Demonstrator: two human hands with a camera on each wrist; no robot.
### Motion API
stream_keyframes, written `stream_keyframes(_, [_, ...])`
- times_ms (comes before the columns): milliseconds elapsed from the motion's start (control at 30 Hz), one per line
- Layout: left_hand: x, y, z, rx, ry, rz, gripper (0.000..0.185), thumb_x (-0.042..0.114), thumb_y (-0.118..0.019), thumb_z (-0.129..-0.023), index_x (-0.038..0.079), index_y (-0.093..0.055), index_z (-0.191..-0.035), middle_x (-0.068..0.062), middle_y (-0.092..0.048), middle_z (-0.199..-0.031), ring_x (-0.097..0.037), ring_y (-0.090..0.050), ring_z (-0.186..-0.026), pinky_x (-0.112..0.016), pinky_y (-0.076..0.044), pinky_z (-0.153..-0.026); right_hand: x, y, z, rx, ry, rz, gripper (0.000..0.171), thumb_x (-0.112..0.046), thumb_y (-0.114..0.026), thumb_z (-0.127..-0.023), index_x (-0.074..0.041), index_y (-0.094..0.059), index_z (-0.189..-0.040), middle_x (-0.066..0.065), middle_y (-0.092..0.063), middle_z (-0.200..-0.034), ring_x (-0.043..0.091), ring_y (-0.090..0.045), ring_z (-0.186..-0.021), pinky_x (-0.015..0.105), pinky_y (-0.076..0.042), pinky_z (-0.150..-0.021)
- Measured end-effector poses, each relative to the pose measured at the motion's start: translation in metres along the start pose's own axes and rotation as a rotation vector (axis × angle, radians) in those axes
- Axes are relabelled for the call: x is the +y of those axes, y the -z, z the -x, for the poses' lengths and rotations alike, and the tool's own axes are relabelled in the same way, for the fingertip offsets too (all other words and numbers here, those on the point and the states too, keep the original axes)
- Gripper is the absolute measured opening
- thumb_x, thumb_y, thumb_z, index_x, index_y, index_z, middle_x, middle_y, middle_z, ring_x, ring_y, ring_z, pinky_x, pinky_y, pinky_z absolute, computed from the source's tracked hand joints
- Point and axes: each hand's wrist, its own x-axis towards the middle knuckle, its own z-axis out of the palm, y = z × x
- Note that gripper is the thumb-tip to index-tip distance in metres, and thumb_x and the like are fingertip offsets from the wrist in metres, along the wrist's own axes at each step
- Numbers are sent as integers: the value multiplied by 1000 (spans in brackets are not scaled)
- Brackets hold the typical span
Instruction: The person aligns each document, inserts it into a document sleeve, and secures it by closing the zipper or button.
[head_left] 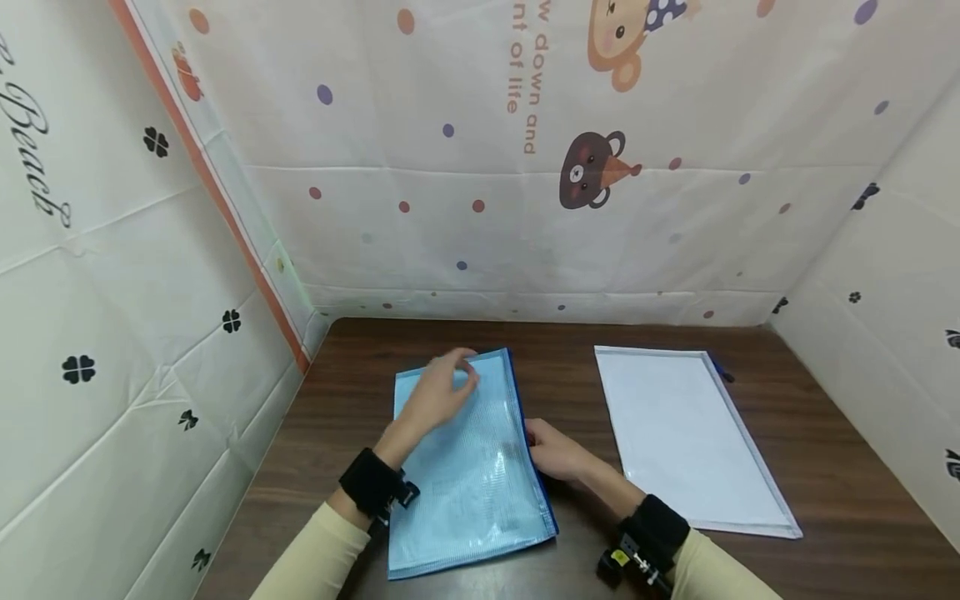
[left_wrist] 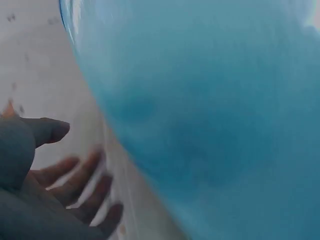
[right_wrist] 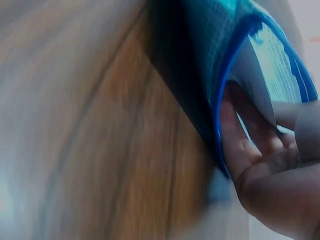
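A light blue mesh zipper pouch (head_left: 480,483) with a dark blue zipper edge lies at an angle on the table, glossy on top. My left hand (head_left: 442,387) is over its upper part, thumb and fingers apart and holding nothing; in the left wrist view the left hand (left_wrist: 65,185) shows spread fingers beside the blue sheet. At the pouch's right edge is my right hand (head_left: 558,450). The right wrist view shows the pouch's side gaping and the right hand (right_wrist: 270,170) reaching inside, pinching white paper (right_wrist: 255,75) between thumb and fingers. The fingertips are hidden inside.
A white rectangular pouch (head_left: 690,442) with pale borders lies flat on the right of the brown wooden table (head_left: 300,475). By its upper right corner is a small dark blue piece (head_left: 723,372). Printed white sheets hang behind and at both sides.
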Motion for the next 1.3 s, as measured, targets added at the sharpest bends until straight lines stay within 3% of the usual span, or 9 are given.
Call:
stream_keyframes(67, [-14,9,-6,11,53,-55,57,29,-65,-108,6,-46,-157,-14,-63,-141,-35,-55,-135,-61,-43,-111,-1,4,4,-15,-12,29,28,-5,-53,-106,0,-65,-131,6,-68,-110,20,-62,-100,33,-52,-87])
stream_keyframes(167, [-32,21,-12,-89,112,-89,68,36,-64,-107,5,-38,-162,-18,-58,-148,-39,-53,-138,-63,-42,-111,-2,11,10,-59,-15,85,25,1,-52,-106,2,-66,-127,6,-67,-104,18,-62,-95,30,-51,-83])
stream_keyframes(300, [-46,32,-14,-245,160,-60,67,41,-68,-105,1,-47,-156,-13,-66,-123,-29,-64,-111,-48,-54,-93,-5,19,21,-111,-25,139,31,6,-49,-104,1,-65,-130,6,-68,-107,16,-63,-95,28,-51,-84])
stream_keyframes(500, [-55,43,-11,-413,223,39,48,43,-79,-96,6,-69,-125,-5,-61,-101,-21,-57,-93,-38,-48,-81,-12,19,34,-160,5,186,40,6,-49,-104,-1,-63,-140,7,-69,-129,16,-65,-108,30,-53,-95])
stream_keyframes(667, [-61,42,-4,-508,179,114,33,39,-76,-99,9,-68,-109,-4,-64,-96,-19,-60,-88,-38,-51,-81,-16,19,42,-49,21,267,29,-2,-62,-103,-7,-73,-130,-1,-74,-114,12,-67,-99,30,-56,-85])
stream_keyframes(867, [-64,45,2,-368,135,158,46,38,-70,-104,7,-66,-138,-2,-70,-117,-18,-65,-102,-46,-54,-97,-27,35,53,163,63,385,20,-10,-67,-104,-10,-75,-122,-1,-73,-110,14,-66,-94,30,-57,-80])
stream_keyframes(1000, [-67,52,4,-253,110,205,43,38,-66,-107,8,-62,-138,-8,-68,-118,-23,-66,-101,-49,-55,-92,-32,53,60,256,62,411,32,-21,-63,-109,-4,-66,-136,9,-69,-125,23,-66,-107,38,-57,-89])
stream_keyframes(1200, [-68,63,6,-30,90,277,47,38,-60,-110,7,-55,-144,-13,-65,-127,-28,-62,-109,-51,-51,-96,-38,78,68,370,-83,178,57,-39,-52,-113,-4,-42,-157,23,-59,-143,39,-61,-126,54,-54,-101])
stream_keyframes(1300, [-66,65,4,102,50,319,40,37,-58,-111,5,-56,-134,-15,-63,-112,-29,-58,-97,-46,-49,-88,-39,88,69,414,-84,37,61,-36,-54,-113,-4,-34,-161,27,-59,-144,40,-65,-124,53,-54,-102])
